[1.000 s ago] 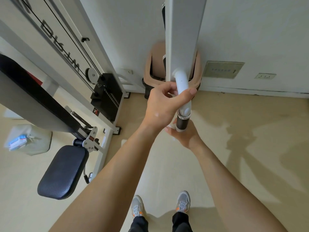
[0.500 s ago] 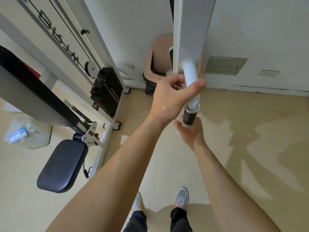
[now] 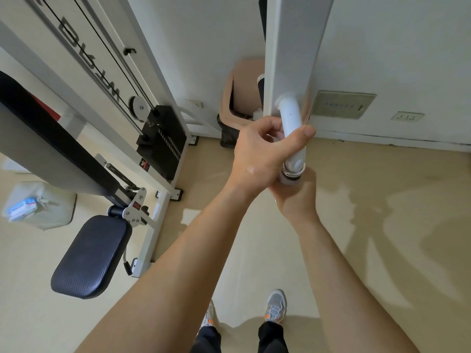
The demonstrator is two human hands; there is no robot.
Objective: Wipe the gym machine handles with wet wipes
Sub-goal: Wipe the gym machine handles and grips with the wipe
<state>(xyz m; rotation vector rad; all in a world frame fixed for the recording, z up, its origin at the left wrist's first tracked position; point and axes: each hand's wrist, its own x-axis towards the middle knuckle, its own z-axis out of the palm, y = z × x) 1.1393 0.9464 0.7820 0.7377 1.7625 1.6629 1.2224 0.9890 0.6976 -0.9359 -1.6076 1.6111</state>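
Sliding up over the black grip since a second ago: right hand [image 3: 297, 197], clamping the handle [image 3: 293, 133] end, presumably through a wipe, barely showing. Bracing the white tube above: left hand [image 3: 262, 154], wrapped tight. Mid-wipe; next, likely twisting and drawing back down.

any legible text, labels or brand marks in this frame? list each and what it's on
Large dark letters run along the white machine frame; cropped and upside down, no full word readable.
Small red and black sticker on the weight stack: too small to read.
Red label on the seat bracket: too small.
Blue and white packet in the bag on the floor: print blurred.
Wall panel: a row of tiny blue marks, illegible.
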